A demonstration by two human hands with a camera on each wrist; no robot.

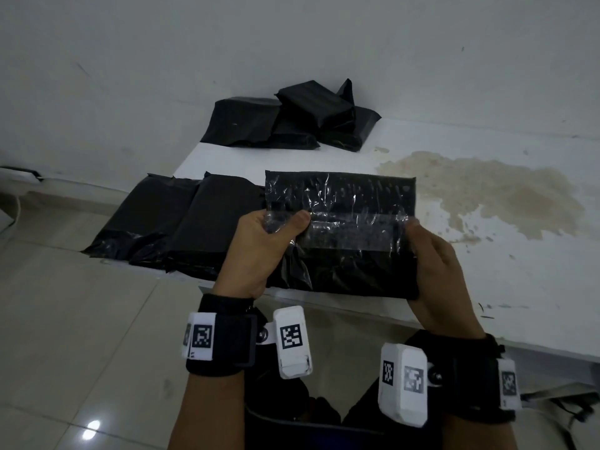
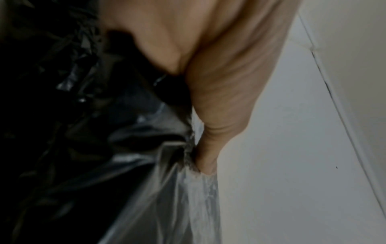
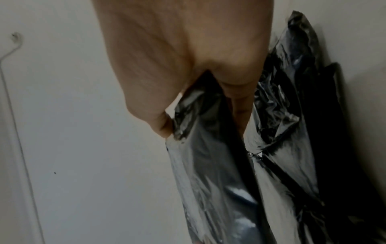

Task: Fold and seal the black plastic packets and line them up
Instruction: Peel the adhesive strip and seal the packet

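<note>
A black plastic packet [image 1: 344,254] is held up over the near edge of the white table [image 1: 487,254], its glossy flap [image 1: 341,193] standing upright. My left hand [image 1: 263,245] grips the packet's left side, thumb pressed on the flap's clear strip. My right hand [image 1: 438,271] grips the right side, thumb at the flap's corner. In the left wrist view the thumb [image 2: 208,145] pinches the crinkled plastic [image 2: 146,181]. In the right wrist view thumb and fingers [image 3: 160,120] pinch the shiny flap [image 3: 208,173]. Two folded packets [image 1: 168,228] lie side by side on the left.
A pile of several black packets [image 1: 285,121] lies at the table's far end against the wall. A brown stain [image 1: 493,193] spreads over the right of the table. Tiled floor [image 1: 81,336] lies to the left below the table.
</note>
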